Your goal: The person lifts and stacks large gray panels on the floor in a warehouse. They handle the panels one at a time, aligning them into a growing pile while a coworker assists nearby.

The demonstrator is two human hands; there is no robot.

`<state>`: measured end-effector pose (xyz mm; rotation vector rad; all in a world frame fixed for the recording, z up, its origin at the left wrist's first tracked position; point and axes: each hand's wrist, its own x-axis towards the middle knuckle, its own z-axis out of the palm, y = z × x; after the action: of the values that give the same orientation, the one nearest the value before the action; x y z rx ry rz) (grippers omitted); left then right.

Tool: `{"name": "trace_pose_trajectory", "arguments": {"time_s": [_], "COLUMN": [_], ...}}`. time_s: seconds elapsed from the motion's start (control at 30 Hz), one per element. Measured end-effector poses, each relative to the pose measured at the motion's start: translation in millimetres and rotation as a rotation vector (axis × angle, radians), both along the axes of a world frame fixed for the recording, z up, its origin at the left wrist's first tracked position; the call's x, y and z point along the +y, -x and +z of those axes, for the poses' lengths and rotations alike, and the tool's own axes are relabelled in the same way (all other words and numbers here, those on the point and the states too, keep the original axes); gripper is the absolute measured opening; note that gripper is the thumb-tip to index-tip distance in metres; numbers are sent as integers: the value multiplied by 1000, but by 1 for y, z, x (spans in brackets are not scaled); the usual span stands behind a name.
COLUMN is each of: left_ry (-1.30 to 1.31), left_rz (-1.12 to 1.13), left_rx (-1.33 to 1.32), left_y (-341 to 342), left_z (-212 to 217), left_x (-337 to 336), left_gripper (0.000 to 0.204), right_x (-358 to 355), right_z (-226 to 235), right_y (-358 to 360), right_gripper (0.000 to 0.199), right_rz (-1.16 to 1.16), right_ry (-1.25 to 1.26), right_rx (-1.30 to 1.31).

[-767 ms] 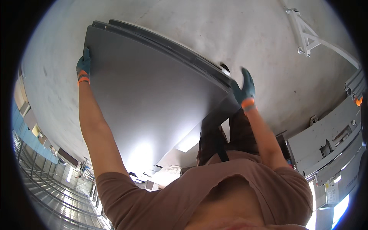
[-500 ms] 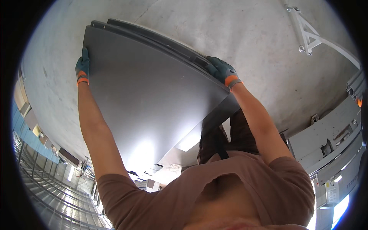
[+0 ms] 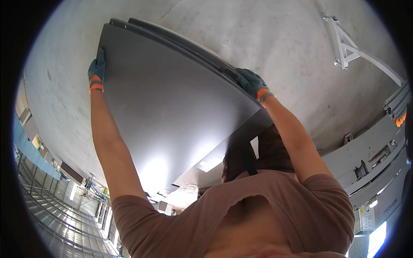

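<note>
A large dark grey flat panel [image 3: 176, 99] with a smooth face and a folded, stepped far edge is held up in front of me. My left hand [image 3: 97, 69], in a teal glove with an orange cuff, grips its left edge. The thumb lies on the face side, and the other fingers are mostly hidden behind the edge. My right hand [image 3: 252, 82], in a matching glove, closes over the folded far edge near the panel's right corner. Its fingertips are partly hidden there. Below this corner a darker side face of the panel drops toward my legs.
Grey concrete floor [image 3: 292, 51] spreads around the panel. A white metal frame with casters [image 3: 344, 43] stands at the far right. Metal profiles [image 3: 398, 103] and a long grey machine housing [image 3: 365, 167] lie along the right side. Blue boards [image 3: 34, 148] line the left.
The panel and both hands have shifted slightly to the right in view, with the left end a little higher. Both hands keep their grip.
</note>
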<state>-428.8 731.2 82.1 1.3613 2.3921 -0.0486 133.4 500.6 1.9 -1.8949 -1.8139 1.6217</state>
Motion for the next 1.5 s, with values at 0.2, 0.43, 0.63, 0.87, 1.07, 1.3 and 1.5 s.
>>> {"name": "trace_pose_trajectory", "arguments": {"time_s": [0.2, 0.43, 0.63, 0.87, 1.07, 1.3, 1.5], "left_ry": [12, -72, -30, -45, -358, -326, -248], "left_rz": [65, 41, 22, 77, 78, -285, 588], "left_rx": [9, -52, -46, 80, 342, 904, 337], "left_y": [8, 3, 6, -7, -4, 13, -246], "left_z": [5, 8, 4, 6, -9, -40, 42], "left_x": [5, 4, 5, 6, -10, -211, -477], "left_gripper": [79, 71, 80, 81, 82, 68, 57], "right_x": [-1, -8, -14, -8, -30, -115, -100], "right_z": [3, -15, -26, -19, 10, 22, 35], "right_y": [-7, -6, -8, -13, -48, -52, -64], "right_gripper": [27, 24, 26, 35, 49, 52, 55], "right_rz": [157, 141, 104, 146, -435, -454, -399], "right_ry": [-269, -315, -264, -180, 271, 276, 412], "right_rx": [71, 104, 157, 136, 84, -47, -17]}}
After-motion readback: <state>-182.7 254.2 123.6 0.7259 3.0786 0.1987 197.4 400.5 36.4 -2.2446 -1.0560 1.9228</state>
